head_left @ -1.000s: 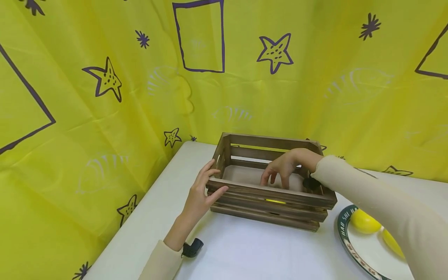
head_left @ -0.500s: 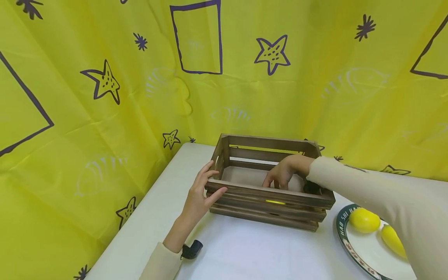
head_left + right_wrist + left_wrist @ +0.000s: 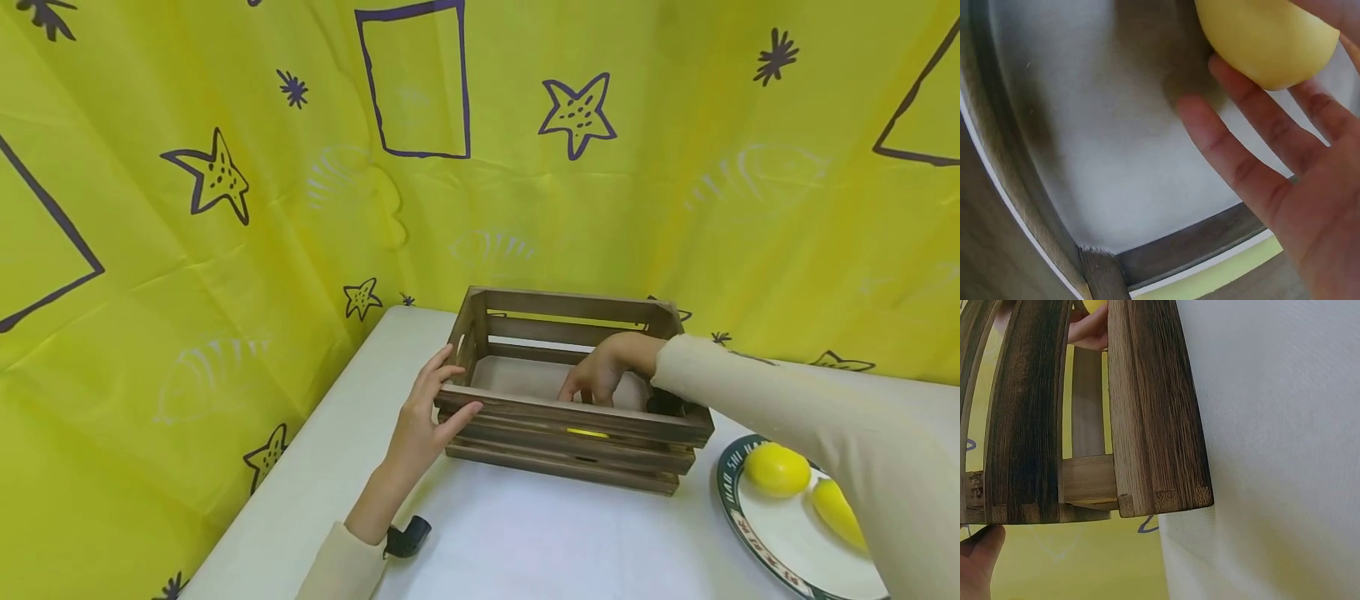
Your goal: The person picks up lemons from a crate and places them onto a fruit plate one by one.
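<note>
A brown slatted wooden crate (image 3: 570, 425) with a pale floor stands on the white table. My left hand (image 3: 420, 417) rests on its left front corner, fingers spread over the end and thumb along the front slat. The right hand (image 3: 603, 371) reaches down inside the crate, its fingertips hidden in the head view by the front slats. In the right wrist view, my thumb and fingers hold a lemon-like yellow fruit (image 3: 1266, 40) above the crate floor. Only part of that fruit shows. A yellow strip of it also shows between the front slats in the head view.
To the right of the crate is a white plate with a green patterned rim (image 3: 731, 500). On it lie a lemon (image 3: 777, 470) and a longer yellow fruit (image 3: 836, 512), partly covered by the right sleeve. A yellow patterned curtain (image 3: 525, 200) hangs behind the table (image 3: 525, 533).
My right hand has dipped lower into the crate, mostly between the first two frames. The left hand stays at the corner. The whole head view has shifted slightly.
</note>
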Demonstrator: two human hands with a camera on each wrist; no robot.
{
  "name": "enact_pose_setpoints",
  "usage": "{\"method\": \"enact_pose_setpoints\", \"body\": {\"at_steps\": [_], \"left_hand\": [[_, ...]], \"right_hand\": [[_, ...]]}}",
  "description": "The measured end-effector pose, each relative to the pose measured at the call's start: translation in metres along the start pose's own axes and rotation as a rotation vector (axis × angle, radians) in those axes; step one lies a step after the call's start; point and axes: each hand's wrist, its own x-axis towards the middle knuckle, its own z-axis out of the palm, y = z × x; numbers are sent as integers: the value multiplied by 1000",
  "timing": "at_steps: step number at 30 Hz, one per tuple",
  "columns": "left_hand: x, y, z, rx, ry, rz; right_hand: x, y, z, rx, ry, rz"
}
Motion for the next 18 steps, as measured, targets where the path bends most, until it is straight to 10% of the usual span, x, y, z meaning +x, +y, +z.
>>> {"method": "enact_pose_setpoints", "body": {"at_steps": [12,18], "left_hand": [[-1,-2,0,-2,1,12],[1,-1,0,-8,2,15]], "right_hand": [[1,-3,1,7,-50,45],[-1,3,-3,3,-43,-61]]}}
